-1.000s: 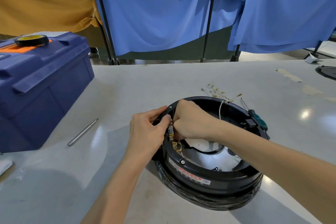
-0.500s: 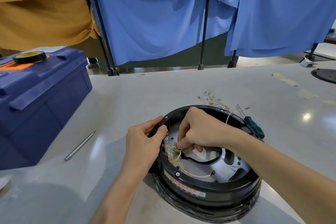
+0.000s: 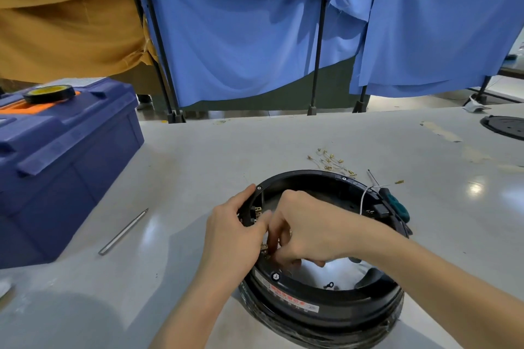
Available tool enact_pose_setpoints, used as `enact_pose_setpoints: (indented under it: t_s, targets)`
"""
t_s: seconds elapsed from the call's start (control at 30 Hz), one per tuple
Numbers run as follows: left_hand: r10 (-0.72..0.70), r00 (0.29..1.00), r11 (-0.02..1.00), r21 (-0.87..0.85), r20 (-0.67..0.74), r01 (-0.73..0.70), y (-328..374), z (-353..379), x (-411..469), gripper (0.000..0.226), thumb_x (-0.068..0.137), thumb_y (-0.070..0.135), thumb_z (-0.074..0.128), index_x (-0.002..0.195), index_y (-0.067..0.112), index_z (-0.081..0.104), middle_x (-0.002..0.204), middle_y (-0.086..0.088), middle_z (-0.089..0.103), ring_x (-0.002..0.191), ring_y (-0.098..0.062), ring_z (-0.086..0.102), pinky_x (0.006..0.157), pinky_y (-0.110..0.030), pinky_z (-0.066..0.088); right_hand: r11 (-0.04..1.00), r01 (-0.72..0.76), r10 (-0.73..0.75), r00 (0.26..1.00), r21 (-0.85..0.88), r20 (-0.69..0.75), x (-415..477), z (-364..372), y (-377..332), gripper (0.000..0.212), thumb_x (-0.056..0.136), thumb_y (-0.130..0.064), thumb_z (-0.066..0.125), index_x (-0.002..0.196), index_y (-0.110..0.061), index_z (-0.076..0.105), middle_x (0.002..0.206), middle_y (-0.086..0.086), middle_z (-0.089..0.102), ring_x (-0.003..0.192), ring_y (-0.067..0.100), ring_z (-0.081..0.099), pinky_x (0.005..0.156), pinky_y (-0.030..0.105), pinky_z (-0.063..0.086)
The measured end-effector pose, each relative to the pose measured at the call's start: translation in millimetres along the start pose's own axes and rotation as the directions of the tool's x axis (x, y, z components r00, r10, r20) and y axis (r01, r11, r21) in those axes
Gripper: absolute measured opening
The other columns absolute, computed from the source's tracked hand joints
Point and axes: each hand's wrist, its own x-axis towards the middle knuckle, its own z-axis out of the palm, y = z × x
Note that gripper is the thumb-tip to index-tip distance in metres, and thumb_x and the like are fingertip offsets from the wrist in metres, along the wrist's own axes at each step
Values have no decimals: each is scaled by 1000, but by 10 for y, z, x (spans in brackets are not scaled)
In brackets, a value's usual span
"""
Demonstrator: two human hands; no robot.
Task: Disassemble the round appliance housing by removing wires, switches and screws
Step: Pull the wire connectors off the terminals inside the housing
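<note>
Both bare forearms enter from below and converge at centre. Left hand (image 3: pixel 235 235): back up, thumb laid across the rim of the housing (image 3: pixel 309 177), fingers curved round its outer edge, gripping it. Right hand (image 3: pixel 309 228): knuckles up, fingers curled downward just beside the left thumb. Their tips are hidden, so any hold cannot be judged.
</note>
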Motion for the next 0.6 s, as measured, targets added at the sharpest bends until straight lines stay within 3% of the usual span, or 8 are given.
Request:
enact_pose_setpoints:
  t_s: [0.07, 0.13, 0.2, 0.33, 0.4, 0.47, 0.6]
  targets:
    - [-3, 1000, 1000, -2, 16, 3, -5, -14, 11, 55, 77, 14, 74, 129, 27, 59, 96, 23, 65, 78, 23, 57, 75, -6, 44, 1000, -10, 10, 1000, -22, -15, 23, 38, 0, 9, 67, 0, 62, 60, -3, 67, 48, 10, 59, 27, 13, 43, 43, 26, 43]
    - [-7, 1000, 1000, -1, 17, 7, -16, -30, 24, 57, 75, 13, 75, 128, 27, 60, 97, 24, 66, 78, 25, 56, 74, -6, 44, 999, -22, 21, 1000, -49, -20, 45, 73, 2, 11, 66, 3, 57, 61, 1, 67, 47, 13, 59, 27, 13, 44, 40, 23, 42]
    - [-11, 1000, 1000, 3, 19, 11, -30, -36, 29, 57, 74, 13, 75, 128, 26, 60, 89, 30, 63, 78, 25, 56, 72, -3, 45, 995, -29, 24, 998, -90, -61, 70, 107, 13, 15, 65, 6, 52, 63, 4, 67, 50, 20, 61, 28, 13, 42, 35, 16, 36]
    - [-10, 1000, 1000, 19, 30, 10, -56, -46, 41, 56, 75, 15, 75, 127, 27, 61, 83, 32, 61, 74, 23, 58, 71, -5, 48, 984, -4, -26, 986, -178, -163, 122, 203, 36, 19, 60, 3, 46, 60, 5, 65, 47, 20, 46, 41, 20, 35, 33, 20, 24]
    - [-20, 999, 1000, 18, 30, 19, -55, -50, 41, 55, 75, 17, 75, 127, 28, 61, 77, 28, 65, 67, 16, 61, 72, -13, 51, 975, -1, -41, 981, -220, -188, 137, 216, 66, 14, 60, 0, 50, 55, 1, 63, 41, 15, 43, 41, 21, 36, 32, 18, 24]
    - [-25, 999, 999, 24, 29, 25, -50, -49, 34, 54, 75, 16, 72, 126, 30, 62, 63, 17, 67, 50, 4, 55, 61, -17, 49, 967, -74, 15, 972, -243, -233, 102, 131, 160, 12, 61, -5, 59, 50, -4, 57, 40, 7, 41, 43, 22, 39, 38, 22, 30]
    - [-17, 1000, 1000, 25, 25, 16, -61, -32, 35, 54, 76, 14, 68, 127, 30, 61, 47, 15, 57, 37, 0, 41, 45, -9, 37, 971, -231, 207, 939, -56, -274, -83, -98, 404, 18, 66, -6, 76, 55, 1, 63, 43, 6, 46, 41, 15, 40, 45, 23, 36]
